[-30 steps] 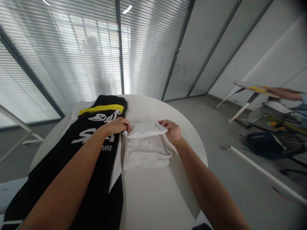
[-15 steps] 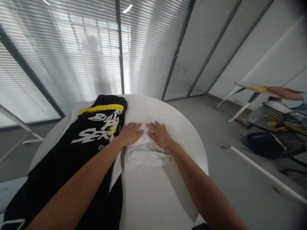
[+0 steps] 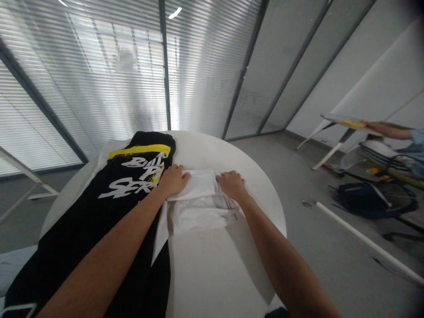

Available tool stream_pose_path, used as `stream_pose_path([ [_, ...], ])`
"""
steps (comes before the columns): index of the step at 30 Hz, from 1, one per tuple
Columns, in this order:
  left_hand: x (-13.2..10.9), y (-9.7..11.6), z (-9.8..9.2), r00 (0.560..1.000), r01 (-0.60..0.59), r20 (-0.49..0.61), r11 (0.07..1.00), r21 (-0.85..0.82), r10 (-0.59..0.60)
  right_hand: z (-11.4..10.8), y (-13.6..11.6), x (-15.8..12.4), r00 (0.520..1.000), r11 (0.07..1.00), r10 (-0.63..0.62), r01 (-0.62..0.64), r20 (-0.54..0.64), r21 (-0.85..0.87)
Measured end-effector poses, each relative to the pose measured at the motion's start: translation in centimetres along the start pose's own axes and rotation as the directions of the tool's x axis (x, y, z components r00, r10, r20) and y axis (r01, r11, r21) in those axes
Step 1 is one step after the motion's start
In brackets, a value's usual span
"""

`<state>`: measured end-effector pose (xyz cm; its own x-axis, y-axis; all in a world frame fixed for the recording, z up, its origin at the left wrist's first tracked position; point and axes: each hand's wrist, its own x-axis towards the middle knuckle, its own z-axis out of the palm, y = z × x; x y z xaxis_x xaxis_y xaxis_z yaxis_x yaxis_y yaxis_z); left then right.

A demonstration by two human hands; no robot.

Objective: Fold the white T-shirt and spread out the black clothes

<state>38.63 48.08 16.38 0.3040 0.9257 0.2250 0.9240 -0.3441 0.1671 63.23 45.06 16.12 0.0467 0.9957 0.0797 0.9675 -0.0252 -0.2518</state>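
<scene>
A white garment lies folded into a flat rectangle on the round white table, its top layer doubled over. My left hand rests flat at that fold's left end, with the fingers partly over the black shirt. The black shirt, printed with a yellow band and white lettering, lies beside the garment with white cloth showing under it. My right hand presses flat on the fold's right end. Neither hand grips anything.
A co-worker's hand rests on a tilted board at the right. Below it are striped folded clothes, a dark bag and a long white tube on the grey floor. Glass walls with blinds stand behind the table.
My hands have gone from pinching the white cloth's upper edge to lying flat on it, and have now slid apart to the ends of the fold. The cloth lies flatter.
</scene>
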Motion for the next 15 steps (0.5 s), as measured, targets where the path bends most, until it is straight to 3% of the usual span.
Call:
stream_pose_path([
  [4, 0.6, -0.7, 0.6, 0.994, 0.013, -0.104, 0.988, -0.155, -0.030, 0.1, 0.3, 0.8, 1.000, 0.981, 0.011, -0.008, -0.011, 0.194],
  [9, 1.8, -1.9, 1.2, 0.943, 0.080, -0.291, 0.959, -0.271, -0.161, 0.4, 0.8, 1.0, 0.998, 0.856, -0.049, 0.027, 0.030, 0.516],
  [12, 1.8, -1.9, 0.9, 0.916, 0.143, -0.331, 0.956, -0.257, -0.226, 0.3, 1.1, 0.8, 0.992, 0.838, -0.090, 0.029, 0.084, 0.545],
  [15, 1.0, -1.3, 0.0, 0.901, 0.230, -0.344, 0.964, -0.134, -0.263, 0.3, 1.2, 0.6, 0.979, 0.867, -0.180, 0.114, 0.091, 0.485],
])
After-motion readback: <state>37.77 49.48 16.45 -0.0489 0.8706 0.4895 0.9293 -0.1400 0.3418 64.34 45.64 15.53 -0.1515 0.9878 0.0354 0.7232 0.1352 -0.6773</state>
